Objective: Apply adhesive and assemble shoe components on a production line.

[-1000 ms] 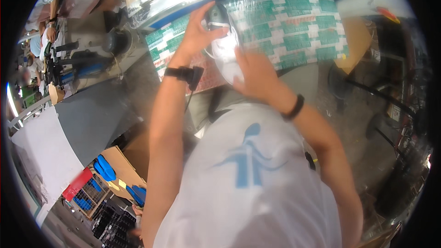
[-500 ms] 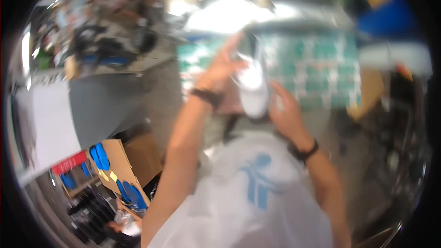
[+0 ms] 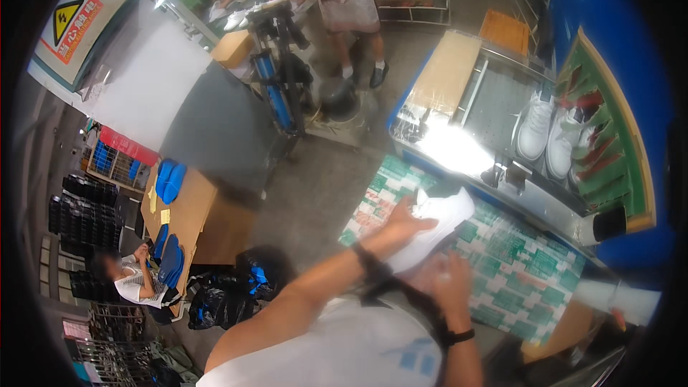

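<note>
Pinching a white shoe (image 3: pixel 446 223), not yet set down, is the left hand (image 3: pixel 403 228); right hand (image 3: pixel 451 283), can't tell; two others (image 3: pixel 536 127) stand beyond.

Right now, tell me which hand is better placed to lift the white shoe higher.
Left, probably: the left hand grips the white shoe, while the right hand, blurred nearby, shows no clear grip.

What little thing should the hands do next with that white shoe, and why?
Maybe steady it with the right hand: the left hand holds the white shoe tilted above the green-and-white patterned surface, and the right is close by, though too blurred to tell whether it touches.
</note>
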Demonstrator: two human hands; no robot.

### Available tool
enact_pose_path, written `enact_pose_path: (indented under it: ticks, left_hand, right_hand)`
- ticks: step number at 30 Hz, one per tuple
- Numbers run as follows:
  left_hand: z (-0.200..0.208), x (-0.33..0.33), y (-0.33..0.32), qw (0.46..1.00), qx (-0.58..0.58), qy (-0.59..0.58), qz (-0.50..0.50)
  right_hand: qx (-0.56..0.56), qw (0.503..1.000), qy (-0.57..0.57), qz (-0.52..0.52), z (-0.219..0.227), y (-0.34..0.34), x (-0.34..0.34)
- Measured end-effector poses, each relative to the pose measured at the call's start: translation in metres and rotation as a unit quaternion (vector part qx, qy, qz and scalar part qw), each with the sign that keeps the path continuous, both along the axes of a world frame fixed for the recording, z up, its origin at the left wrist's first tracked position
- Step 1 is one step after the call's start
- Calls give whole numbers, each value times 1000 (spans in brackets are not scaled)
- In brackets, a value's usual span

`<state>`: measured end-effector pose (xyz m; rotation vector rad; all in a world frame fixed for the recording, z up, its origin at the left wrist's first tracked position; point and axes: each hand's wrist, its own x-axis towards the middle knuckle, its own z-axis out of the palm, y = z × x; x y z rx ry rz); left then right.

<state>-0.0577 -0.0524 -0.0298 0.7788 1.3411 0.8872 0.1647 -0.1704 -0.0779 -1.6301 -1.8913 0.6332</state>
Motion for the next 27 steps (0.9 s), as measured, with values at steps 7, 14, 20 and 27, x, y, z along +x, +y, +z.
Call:
enact_pose_path:
  ticks: [7,14,20,27]
  left_hand:
    - [93,-2,146,846,355,373,-140]
    - [70,-25,360,775,390,467,-170]
    - [61,86,332,669,386,615,-161]
    - [39,214,313,817,296,316,-380]
  right_hand:
    - [72,987,-120,-74,-60,6,79]
    - [150,978,-139,-42,-66,12,67]
    - [142,971,-164,-95,-63,-12,82]
    - [96,991,-69,-70,-52,23,73]
